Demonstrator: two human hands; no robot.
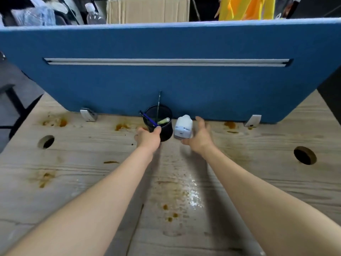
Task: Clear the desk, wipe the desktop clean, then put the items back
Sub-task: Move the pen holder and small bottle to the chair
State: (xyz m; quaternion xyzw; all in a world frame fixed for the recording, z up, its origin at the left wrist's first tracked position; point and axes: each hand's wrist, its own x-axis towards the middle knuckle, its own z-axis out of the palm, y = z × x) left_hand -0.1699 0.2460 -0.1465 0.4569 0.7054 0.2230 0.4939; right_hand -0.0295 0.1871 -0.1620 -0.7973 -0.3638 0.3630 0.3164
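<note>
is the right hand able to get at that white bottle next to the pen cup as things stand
Probably yes. The right hand is open and already beside the white bottle, fingers spread toward it with nothing between them. The left hand grips the black pen cup on the bottle's other side, clear of that approach.

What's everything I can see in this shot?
pen holder: one, black, by the partition
blue pen: one, in the holder
white container: one, right of the holder
desk: one, pale wood, orange-brown stains
cable holes: two, left and right
partition: one, blue, behind the desk
water bottle: one, clear, beyond the partition
cardboard box: one, brown, beyond the partition
left hand: grips the holder's rim
right hand: open beside the container
</note>
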